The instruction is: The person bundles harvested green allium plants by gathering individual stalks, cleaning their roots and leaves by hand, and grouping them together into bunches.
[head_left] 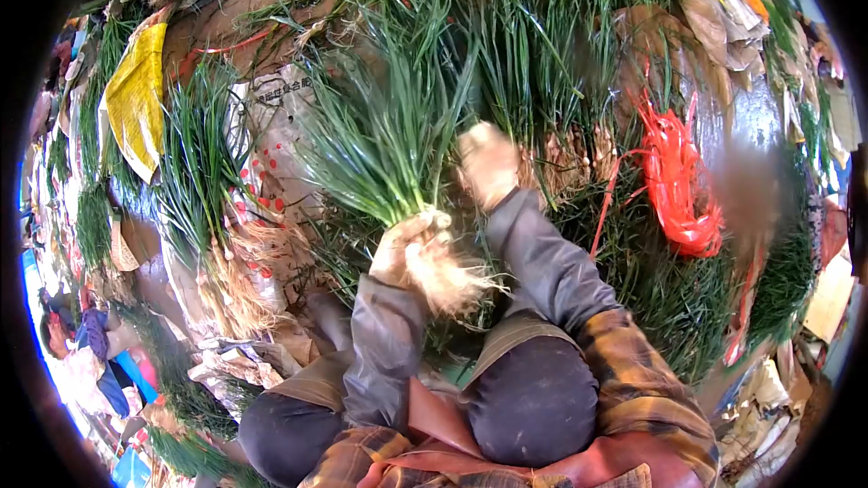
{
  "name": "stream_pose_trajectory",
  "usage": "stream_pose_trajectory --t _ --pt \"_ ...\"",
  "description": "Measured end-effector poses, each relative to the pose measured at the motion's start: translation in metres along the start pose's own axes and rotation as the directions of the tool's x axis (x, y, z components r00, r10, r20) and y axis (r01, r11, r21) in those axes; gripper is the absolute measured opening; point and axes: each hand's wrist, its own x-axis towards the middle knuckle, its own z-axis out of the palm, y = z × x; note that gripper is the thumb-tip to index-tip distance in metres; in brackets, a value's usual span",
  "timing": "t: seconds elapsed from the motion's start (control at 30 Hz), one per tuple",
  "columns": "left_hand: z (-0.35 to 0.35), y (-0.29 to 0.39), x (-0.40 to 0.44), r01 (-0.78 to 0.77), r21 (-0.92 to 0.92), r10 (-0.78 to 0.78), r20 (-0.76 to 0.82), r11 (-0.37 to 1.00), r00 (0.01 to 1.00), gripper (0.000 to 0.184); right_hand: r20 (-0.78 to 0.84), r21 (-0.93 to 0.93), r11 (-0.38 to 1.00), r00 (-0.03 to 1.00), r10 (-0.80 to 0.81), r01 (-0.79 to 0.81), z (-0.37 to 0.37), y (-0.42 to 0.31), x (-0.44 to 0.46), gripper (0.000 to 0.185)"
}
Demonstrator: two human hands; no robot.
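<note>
My left hand (pixel 398 248) is closed around the lower stems of a bunch of spring onions (pixel 393 154). Their pale, stringy roots (pixel 443 276) hang out below the fist, and the green leaves fan upward. Just right of the leaves is my right hand (pixel 488 164), smeared by motion, so its fingers do not show clearly. Behind it lies a row of more spring onions (pixel 542 63), roots toward me.
A tangle of red plastic twine (pixel 680 185) lies on the right over loose green leaves (pixel 651 307). Another spring onion bundle (pixel 203 172) rests at left on a white printed sack (pixel 280 136). Beyond it is a yellow sack (pixel 136 99).
</note>
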Motion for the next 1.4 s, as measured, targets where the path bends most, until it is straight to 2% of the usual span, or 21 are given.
stream_pose_trajectory --t 0.1,0.17,0.3,0.33,0.4,0.43,0.57,0.63,0.67,0.73,0.77,0.87,0.9,1.03,1.1,1.13,1.17,1.2,1.27,1.3,1.4 --pt "0.006 0.008 -0.015 -0.106 -0.087 0.118 0.156 0.991 0.981 0.024 0.103 0.231 0.973 0.995 -0.012 -0.012 0.014 0.076 0.031 0.010" --pt "-0.002 0.023 -0.013 0.058 -0.411 0.143 0.443 0.910 0.885 0.025 0.122 -0.381 0.640 0.723 -0.680 0.667 -0.017 0.059 0.009 0.014" --pt "0.006 0.043 -0.017 -0.365 -0.306 0.449 0.274 0.879 0.851 0.057 0.351 -0.308 0.848 0.880 -0.321 0.432 -0.027 0.024 -0.006 0.023" --pt "0.010 0.046 -0.020 -0.389 -0.191 0.429 0.278 0.901 0.859 0.061 0.430 -0.290 0.895 0.882 -0.194 0.339 -0.025 0.021 -0.008 0.027" --pt "0.010 0.037 -0.019 -0.331 -0.222 0.382 0.250 0.917 0.890 0.061 0.008 -0.376 0.923 0.996 -0.092 0.088 -0.010 0.047 0.017 0.027" --pt "0.002 0.031 -0.016 -0.280 -0.255 0.344 0.255 0.925 0.904 0.059 0.284 -0.383 0.910 0.917 0.281 -0.160 -0.020 0.041 0.022 0.027" --pt "0.009 0.016 -0.005 -0.355 -0.112 0.370 0.178 0.928 0.912 0.039 -0.035 -0.430 0.902 0.999 0.021 -0.034 -0.041 -0.005 0.008 0.029" --pt "0.004 0.018 0.005 -0.189 -0.131 0.213 0.208 0.973 0.955 0.030 0.283 -0.531 0.828 0.959 -0.025 0.178 -0.055 -0.042 -0.021 0.024" --pt "-0.012 0.012 0.009 -0.182 -0.078 0.190 0.105 0.980 0.976 0.026 0.210 -0.270 0.896 0.929 -0.304 0.354 -0.055 -0.042 -0.044 0.020" --pt "-0.004 0.005 0.008 -0.206 -0.025 0.204 -0.077 0.978 0.976 0.022 0.434 0.187 0.934 0.827 -0.357 0.305 -0.049 -0.028 -0.055 0.017" --pt "-0.004 0.006 0.006 -0.214 -0.026 0.214 0.008 0.976 0.977 0.022 0.331 0.377 0.901 0.876 -0.350 0.217 -0.047 -0.014 -0.053 0.033" --pt "0.025 0.006 -0.003 -0.205 -0.150 0.202 -0.030 0.967 0.979 0.024 0.104 0.212 0.946 0.957 -0.270 0.244 -0.048 -0.019 -0.032 0.033" --pt "0.004 0.007 -0.002 -0.206 -0.147 0.204 -0.031 0.967 0.978 0.024 0.349 0.384 0.916 0.937 -0.027 -0.117 -0.031 -0.021 -0.026 0.033" --pt "-0.038 0.010 -0.001 -0.068 0.018 0.068 0.024 0.998 0.997 0.024 0.660 0.571 0.724 0.741 -0.122 -0.388 -0.021 -0.050 -0.012 0.016" --pt "-0.018 0.009 -0.006 -0.127 0.048 0.131 -0.084 0.991 0.988 0.026 0.293 0.318 0.924 0.905 -0.310 0.213 0.005 -0.032 -0.017 0.016" --pt "-0.007 0.009 -0.006 -0.114 0.004 0.114 -0.002 0.994 0.994 0.026 0.111 0.082 0.926 0.920 -0.377 0.369 0.013 -0.027 -0.020 0.015" --pt "-0.010 0.007 0.001 -0.075 -0.069 0.081 0.085 0.995 0.993 0.027 -0.031 0.056 0.967 0.969 -0.247 0.248 -0.006 -0.041 -0.024 0.014" --pt "-0.007 0.009 0.000 -0.064 -0.068 0.073 0.139 0.996 0.988 0.028 -0.061 0.735 0.677 0.994 0.095 -0.019 0.016 -0.018 -0.015 0.016" --pt "-0.006 0.012 -0.001 -0.073 -0.064 0.087 0.238 0.995 0.967 0.030 0.205 0.929 0.231 0.921 0.332 -0.290 0.028 0.028 -0.007 0.018" --pt "-0.002 0.013 -0.003 -0.086 -0.085 0.105 0.260 0.993 0.960 0.029 0.265 0.770 0.493 0.906 0.330 -0.405 -0.004 0.014 -0.004 0.020" --pt "-0.008 0.012 0.000 -0.065 -0.169 0.127 0.390 0.983 0.912 0.030 0.480 0.792 0.501 0.863 -0.158 -0.348 -0.031 -0.022 -0.011 0.039"
